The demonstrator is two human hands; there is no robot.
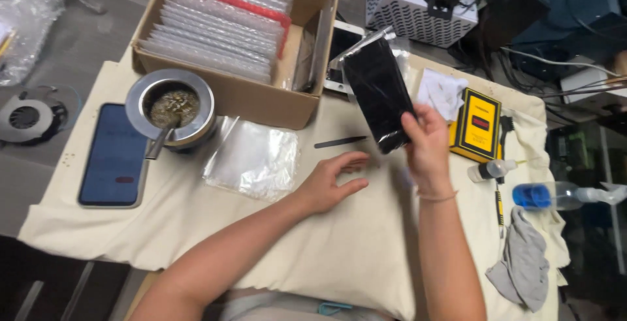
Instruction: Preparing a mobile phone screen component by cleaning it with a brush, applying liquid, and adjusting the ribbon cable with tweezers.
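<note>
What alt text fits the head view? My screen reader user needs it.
The right hand holds up a black phone panel over a cream cloth; the left hand rests open on it. Behind sits a cardboard box of bubble-wrap sleeves.

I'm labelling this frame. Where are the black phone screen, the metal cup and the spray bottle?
black phone screen (379,92), head view, middle of the glass
metal cup (138,96), head view, left rim
spray bottle (555,195), head view, clear body
</note>
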